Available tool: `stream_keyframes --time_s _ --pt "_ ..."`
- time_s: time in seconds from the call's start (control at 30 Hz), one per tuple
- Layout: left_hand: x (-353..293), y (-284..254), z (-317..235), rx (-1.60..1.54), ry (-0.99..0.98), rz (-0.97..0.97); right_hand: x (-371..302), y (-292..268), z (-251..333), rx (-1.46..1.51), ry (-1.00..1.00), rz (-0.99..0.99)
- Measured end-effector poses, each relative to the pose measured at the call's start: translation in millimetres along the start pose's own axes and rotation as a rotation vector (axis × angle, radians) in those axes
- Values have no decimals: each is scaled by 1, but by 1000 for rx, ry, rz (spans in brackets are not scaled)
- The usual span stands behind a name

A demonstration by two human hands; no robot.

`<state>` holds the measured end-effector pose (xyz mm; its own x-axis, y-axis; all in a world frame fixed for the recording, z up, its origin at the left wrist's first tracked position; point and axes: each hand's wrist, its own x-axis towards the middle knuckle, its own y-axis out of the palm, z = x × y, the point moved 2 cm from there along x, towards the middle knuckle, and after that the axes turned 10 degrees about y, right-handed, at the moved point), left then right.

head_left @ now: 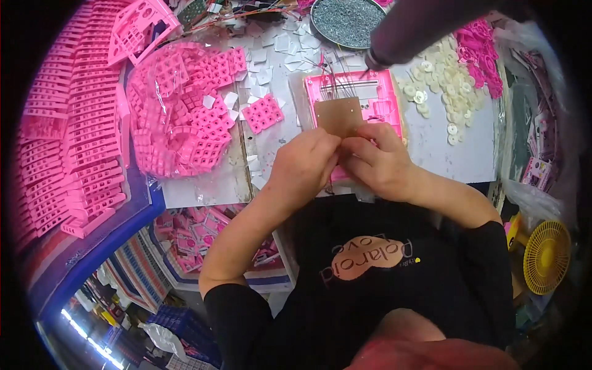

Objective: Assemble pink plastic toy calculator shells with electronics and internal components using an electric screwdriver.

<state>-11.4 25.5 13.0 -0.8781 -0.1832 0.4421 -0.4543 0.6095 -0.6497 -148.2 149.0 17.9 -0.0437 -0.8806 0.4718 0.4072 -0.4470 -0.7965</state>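
Note:
A thin brown board (337, 116), with several fine wires (336, 77) rising from its far edge, stands between my hands. My left hand (303, 161) pinches its near edge from the left. From the right, my right hand (383, 161) has its fingers curled at the same edge, with the fingertips of both hands almost touching. Beneath the board and hands lies an open pink plastic case (390, 102) on the worktable. What my fingertips press on at the near edge is partly hidden.
A dark powered screwdriver (419, 29) hangs over the case's far right. Behind is a round pan of screws (348, 23); cream discs (455, 92) lie right. Left are bagged pink button pads (176, 111), white squares (265, 75) and stacked pink frames (92, 123). A yellow fan (547, 258) stands lower right.

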Motion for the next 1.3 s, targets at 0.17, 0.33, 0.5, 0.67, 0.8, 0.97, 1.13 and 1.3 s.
stream_keyframes --time_s 0.17,0.33,0.5,0.67,0.8,0.97,1.13,1.3 --pt "1 3 6 -17 27 10 4 -6 5 -59 3 96" --pt "7 0 7 -198 -283 4 5 -9 12 -14 106 259" --pt "-10 -42 -8 346 -219 -742 0 -23 3 112 190 367" --pt "-62 20 -54 63 -460 -116 -2 -23 -1 106 121 285" --pt "-55 -15 -51 -277 -645 -107 -11 -12 0 -56 141 232" --pt "-15 -35 -25 -401 -600 -298 -6 -19 14 -97 179 347" --pt "2 -14 -10 -890 -703 -369 1 -30 6 20 131 449" --pt "7 -14 -36 -392 -307 -148 -3 -37 -15 232 225 253"
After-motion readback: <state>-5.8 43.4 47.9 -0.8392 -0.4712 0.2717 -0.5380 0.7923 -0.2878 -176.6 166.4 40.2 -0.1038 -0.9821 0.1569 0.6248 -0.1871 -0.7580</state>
